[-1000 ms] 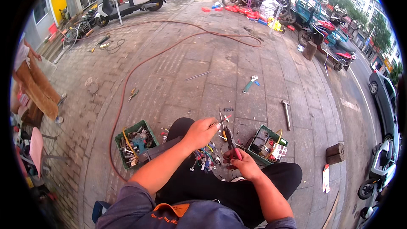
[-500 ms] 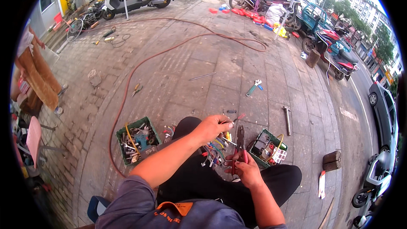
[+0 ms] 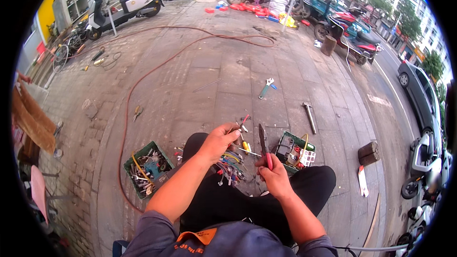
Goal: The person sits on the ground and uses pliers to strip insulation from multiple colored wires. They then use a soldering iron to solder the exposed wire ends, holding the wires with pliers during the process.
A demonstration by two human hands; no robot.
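Note:
My left hand (image 3: 222, 140) is closed, thumb and fingers pinching a thin red-tipped piece (image 3: 245, 120) that looks like a wire. My right hand (image 3: 274, 176) grips dark-jawed pliers (image 3: 262, 138) with red handles, jaws pointing up. The jaws stand apart from the red-tipped piece, to its right. On the ground between my hands lies a screwdriver with a yellow handle (image 3: 246, 146). Below my left hand, a loose bundle of coloured wires (image 3: 232, 167) spreads between my legs. Part of the bundle is hidden by my left forearm.
Green tool baskets stand on both sides, left (image 3: 147, 192) and right (image 3: 287, 138). Ahead lie an adjustable wrench (image 3: 265, 89), a hammer (image 3: 310, 118) and small pliers (image 3: 137, 113). A red-brown hose (image 3: 127, 114) curves along the left. A wood block (image 3: 368, 153) sits at right; a person stands far left.
The whole scene has shifted left in view. My right hand has turned the pliers more edge-on. My left hand still pinches the red-tipped piece, now showing more clearly.

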